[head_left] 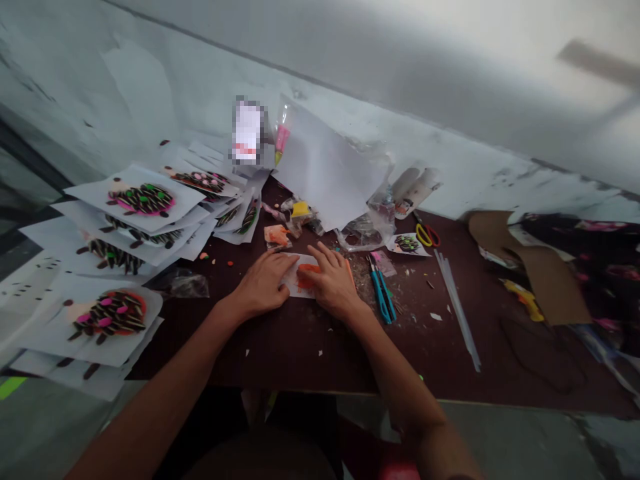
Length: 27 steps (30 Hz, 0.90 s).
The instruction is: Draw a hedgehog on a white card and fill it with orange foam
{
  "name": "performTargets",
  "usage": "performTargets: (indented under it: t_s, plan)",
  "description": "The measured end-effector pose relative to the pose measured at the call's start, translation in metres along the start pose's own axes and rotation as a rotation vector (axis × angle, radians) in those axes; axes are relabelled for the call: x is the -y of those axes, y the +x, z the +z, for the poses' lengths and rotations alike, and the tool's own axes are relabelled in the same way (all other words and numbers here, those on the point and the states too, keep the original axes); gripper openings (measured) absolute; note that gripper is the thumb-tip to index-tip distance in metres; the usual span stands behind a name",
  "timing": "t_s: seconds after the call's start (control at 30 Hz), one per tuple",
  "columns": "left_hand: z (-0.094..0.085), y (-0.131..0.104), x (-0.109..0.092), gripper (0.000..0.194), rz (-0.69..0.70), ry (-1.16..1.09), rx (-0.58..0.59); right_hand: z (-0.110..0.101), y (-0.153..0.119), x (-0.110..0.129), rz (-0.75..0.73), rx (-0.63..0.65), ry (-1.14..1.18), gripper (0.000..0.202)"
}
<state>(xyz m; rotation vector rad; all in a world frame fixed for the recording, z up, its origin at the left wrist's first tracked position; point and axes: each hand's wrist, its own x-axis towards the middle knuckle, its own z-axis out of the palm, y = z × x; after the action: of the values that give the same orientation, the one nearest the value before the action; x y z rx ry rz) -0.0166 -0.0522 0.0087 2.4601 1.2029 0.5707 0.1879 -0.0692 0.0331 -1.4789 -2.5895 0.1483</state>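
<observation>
On the dark table in front of me lies a small white card (296,291) with an orange patch (307,268), which looks like modelling clay, spread on it. My left hand (263,283) rests on the card's left side, its fingers stretched out over the edge. My right hand (334,280) has its fingers spread, with one finger or the thumb on the orange patch; the hand hides the card's right part. Just behind the card sits an opened packet of orange clay (277,235). Blue-handled scissors (383,297) lie right of my right hand.
Paper cards with seed hedgehogs (143,199) are piled at the left. Against the wall stand a phone (249,133) and a plastic bag of white sheets (325,167). To the right are red-and-yellow scissors (427,235), glue sticks (457,310), a yellow glue gun (525,300) and cardboard (555,287).
</observation>
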Motion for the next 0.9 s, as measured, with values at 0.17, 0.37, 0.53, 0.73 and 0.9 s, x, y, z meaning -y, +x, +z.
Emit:
performTargets:
  t_s: [0.17,0.37,0.53,0.73,0.9]
  plan:
    - [0.000,0.000,0.001,0.068,-0.002,-0.003,-0.005,0.000,-0.005,-0.003,0.035,-0.103,0.077,0.040]
    - [0.001,0.000,0.000,0.066,0.002,0.013,-0.006,0.002,-0.007,-0.004,0.056,-0.076,0.029,0.040]
    - [0.000,0.001,-0.001,0.065,-0.004,0.040,-0.003,0.001,-0.007,-0.003,0.052,-0.049,0.019,0.038]
    - [-0.001,0.001,-0.001,0.065,-0.005,0.028,0.001,-0.003,-0.010,-0.004,0.056,-0.093,0.019,0.035]
    - [-0.001,0.000,-0.001,0.065,-0.012,0.020,0.009,-0.002,-0.011,0.002,0.028,-0.068,-0.002,0.032]
